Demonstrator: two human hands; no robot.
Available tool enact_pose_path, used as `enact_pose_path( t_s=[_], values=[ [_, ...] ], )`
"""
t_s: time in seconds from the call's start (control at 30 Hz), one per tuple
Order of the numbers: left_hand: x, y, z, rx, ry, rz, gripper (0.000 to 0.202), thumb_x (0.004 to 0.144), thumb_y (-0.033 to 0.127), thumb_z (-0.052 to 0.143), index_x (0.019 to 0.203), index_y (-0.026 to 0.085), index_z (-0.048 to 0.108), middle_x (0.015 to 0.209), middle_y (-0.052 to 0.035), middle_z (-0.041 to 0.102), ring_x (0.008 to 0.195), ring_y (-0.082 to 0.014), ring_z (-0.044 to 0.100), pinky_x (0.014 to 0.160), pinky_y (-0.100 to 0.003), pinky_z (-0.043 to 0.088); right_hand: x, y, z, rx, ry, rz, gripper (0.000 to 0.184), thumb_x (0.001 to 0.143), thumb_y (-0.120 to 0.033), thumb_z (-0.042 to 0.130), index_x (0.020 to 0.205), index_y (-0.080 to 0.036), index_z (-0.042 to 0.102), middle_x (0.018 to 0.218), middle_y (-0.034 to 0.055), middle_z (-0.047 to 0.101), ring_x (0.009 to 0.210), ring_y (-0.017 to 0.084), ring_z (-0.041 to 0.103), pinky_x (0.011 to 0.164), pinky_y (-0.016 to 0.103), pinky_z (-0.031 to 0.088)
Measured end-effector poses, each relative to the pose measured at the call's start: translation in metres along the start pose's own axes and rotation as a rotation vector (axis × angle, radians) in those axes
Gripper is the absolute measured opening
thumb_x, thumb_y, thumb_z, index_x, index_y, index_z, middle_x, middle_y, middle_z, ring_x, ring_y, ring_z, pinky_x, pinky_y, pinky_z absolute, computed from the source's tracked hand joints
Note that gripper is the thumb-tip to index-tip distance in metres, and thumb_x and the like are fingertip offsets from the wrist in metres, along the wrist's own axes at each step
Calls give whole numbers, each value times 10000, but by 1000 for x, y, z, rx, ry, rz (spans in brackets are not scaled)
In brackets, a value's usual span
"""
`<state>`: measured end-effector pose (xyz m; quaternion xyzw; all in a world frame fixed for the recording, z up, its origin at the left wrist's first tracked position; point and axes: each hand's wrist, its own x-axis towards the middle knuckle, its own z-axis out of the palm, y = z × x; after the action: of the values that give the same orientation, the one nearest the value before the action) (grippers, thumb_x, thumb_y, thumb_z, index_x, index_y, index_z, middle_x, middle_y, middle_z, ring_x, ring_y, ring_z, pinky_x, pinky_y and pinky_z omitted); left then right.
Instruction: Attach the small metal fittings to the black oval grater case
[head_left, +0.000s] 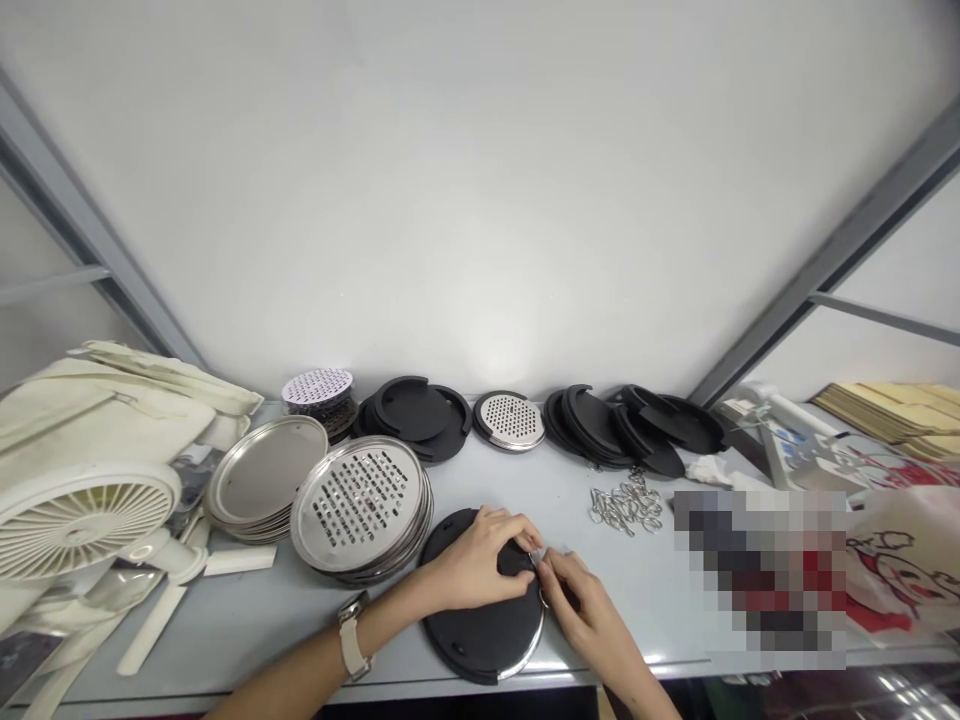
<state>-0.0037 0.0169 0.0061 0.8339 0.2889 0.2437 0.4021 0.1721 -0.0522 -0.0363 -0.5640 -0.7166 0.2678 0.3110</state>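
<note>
A black round lid with a metal rim (480, 630) lies flat on the grey table near the front edge. My left hand (480, 562) rests on top of it, fingers curled and pressing down near its right edge. My right hand (581, 600) pinches a small metal ring (537, 562) at that same edge, fingertips meeting those of the left hand. A watch with a pale strap sits on my left wrist (352, 640).
A stack of perforated metal discs (360, 510) and plain metal trays (262, 480) stands to the left. Black lids (412, 415), (630, 425) and a small grater disc (510, 420) line the wall. Loose metal rings (626, 505) lie right of centre. A white fan (75, 520) sits far left.
</note>
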Motion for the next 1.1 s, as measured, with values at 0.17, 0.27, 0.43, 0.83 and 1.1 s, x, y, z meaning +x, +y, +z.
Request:
enact_pose_path(
  t_s=[0.17,0.27,0.43,0.83,1.1],
  values=[
    [0,-3,1,-19,-3,-9,277,716,140,666,973,208,585,959,-2,673,957,-174,611,966,-318,356,-1,0,0,-19,14,8,366,992,-377,335,659,-227,355,613,-16,467,644,186,473,627,304,401],
    [-1,-5,3,-10,4,-25,266,713,148,668,961,201,589,940,-11,672,957,-183,602,927,-304,390,-1,0,0,-15,13,12,363,995,-375,328,665,-228,362,622,-13,472,654,187,481,627,302,408],
    [-2,-6,3,12,10,-9,270,709,116,660,949,204,575,955,-3,664,942,-169,602,939,-300,385,-3,-1,-1,18,4,12,357,1003,-376,324,683,-228,381,654,-4,493,675,189,482,639,299,407],
    [-1,-4,4,4,53,62,226,749,67,595,939,188,587,941,-1,667,909,-142,625,940,-275,389,-4,7,2,80,31,21,334,999,-410,339,724,-228,394,672,-18,471,667,174,469,634,268,383],
    [-3,-7,7,64,125,-9,294,700,147,654,972,201,558,977,-28,543,933,-176,543,863,-296,454,8,1,-1,145,-1,100,351,990,-444,345,712,-229,340,650,-47,382,608,139,391,575,246,328]
  ],
)
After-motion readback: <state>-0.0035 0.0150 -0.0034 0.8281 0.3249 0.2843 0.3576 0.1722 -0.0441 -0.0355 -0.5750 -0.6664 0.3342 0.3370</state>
